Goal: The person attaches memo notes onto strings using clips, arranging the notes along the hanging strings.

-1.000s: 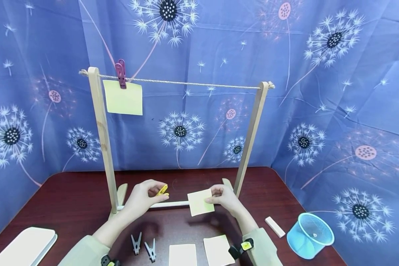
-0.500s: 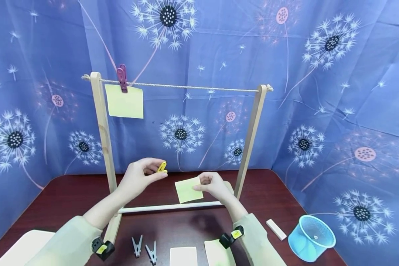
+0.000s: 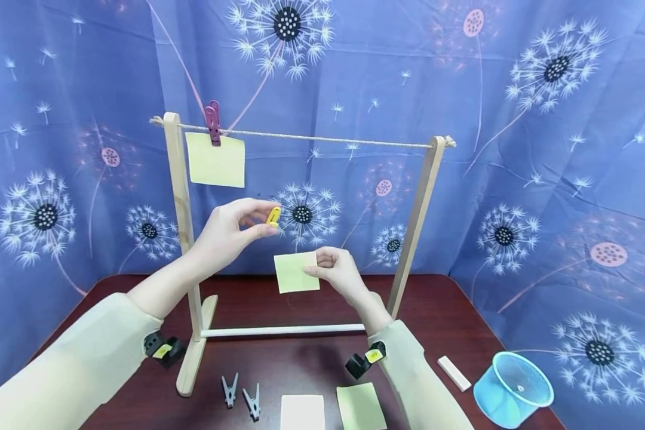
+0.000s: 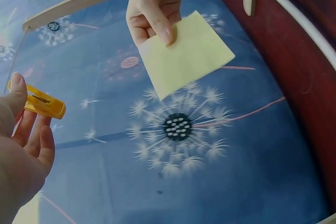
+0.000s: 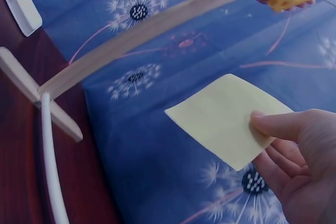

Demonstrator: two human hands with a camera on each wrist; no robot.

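Between thumb and fingertips my left hand (image 3: 233,230) pinches a yellow clothespin (image 3: 273,216), raised below the rope (image 3: 312,137). My right hand (image 3: 341,275) grips the right edge of a pale yellow sticky note (image 3: 297,272), lower and to the right of the clothespin. In the right wrist view the thumb lies flat across the note (image 5: 226,119). From the rope's left end hangs another yellow note (image 3: 217,164), clipped by a dark pink clothespin (image 3: 213,122).
The rope runs between two wooden posts (image 3: 416,221), joined low down by a white rod (image 3: 285,330). On the table lie two grey clothespins (image 3: 229,391), a whitish note (image 3: 302,412), a yellow-green note (image 3: 361,407) and a white block (image 3: 454,373). A blue mesh cup (image 3: 510,391) stands at right.
Both hands have risen from near the white rod, the left higher than the right. The clothespin and the note have moved up with them.
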